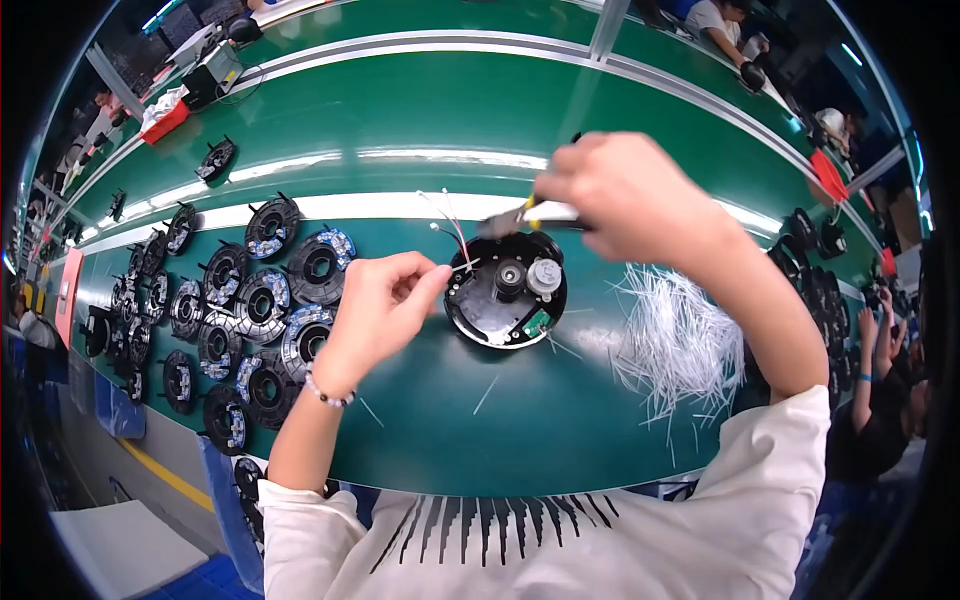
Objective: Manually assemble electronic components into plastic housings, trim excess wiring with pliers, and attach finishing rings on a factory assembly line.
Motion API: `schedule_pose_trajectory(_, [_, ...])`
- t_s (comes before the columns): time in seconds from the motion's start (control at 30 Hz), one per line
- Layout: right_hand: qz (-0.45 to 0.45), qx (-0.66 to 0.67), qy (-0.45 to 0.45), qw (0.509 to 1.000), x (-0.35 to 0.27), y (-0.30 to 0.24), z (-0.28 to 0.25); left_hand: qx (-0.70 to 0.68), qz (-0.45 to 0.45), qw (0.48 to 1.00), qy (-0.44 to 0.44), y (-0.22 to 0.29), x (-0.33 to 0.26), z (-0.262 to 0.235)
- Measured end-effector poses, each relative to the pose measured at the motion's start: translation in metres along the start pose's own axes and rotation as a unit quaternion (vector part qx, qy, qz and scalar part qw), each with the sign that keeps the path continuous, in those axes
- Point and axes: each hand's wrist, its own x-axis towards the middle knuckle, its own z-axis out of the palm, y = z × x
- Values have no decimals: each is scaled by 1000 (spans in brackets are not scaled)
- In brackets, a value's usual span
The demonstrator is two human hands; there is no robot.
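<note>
Stretching across the view, the green worktop (560, 430) is bent by the lens and cut off at both sides. On its left, many black ring-shaped parts (262, 303) are spread and overlapped, the farthest too small to be made out. On the right, a pile of white strips (680, 340) is partly covered by the right forearm. The right hand (620, 190), slightly blurred, is clamped around a pair of pliers; the grip is hidden by its own fingers. By the left hand (388, 300), thumb and forefinger are brought together at the housing's edge; whether anything is pinched there cannot be told. Between the hands, a round black housing (461, 314) is set on the worktop, its far edge partly obscured by the pliers (505, 222), whose jaws are smeared by motion. Inside, a silver cylinder (544, 276) and a green circuit board (537, 323) are seen. Thin wires (455, 225) are raised from the far left rim, their lower ends hard to trace.
</note>
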Motion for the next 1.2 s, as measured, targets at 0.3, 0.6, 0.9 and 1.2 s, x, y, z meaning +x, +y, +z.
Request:
schedule_pose_trajectory(0.3, [131, 48, 293, 946, -79, 13, -43, 133, 252, 947, 150, 26, -27, 48])
schedule_pose_trajectory(0.6, [24, 457, 25, 889, -146, -143, 46, -418, -185, 889, -32, -49, -11, 75])
schedule_pose_trajectory(0.9, [196, 430, 133, 871, -122, -194, 112, -464, -106, 879, -39, -9, 140, 94])
schedule_pose_trajectory(1.2, [557, 166, 302, 756, -193, 5, 147, -458, -156, 873, -61, -47, 177, 96])
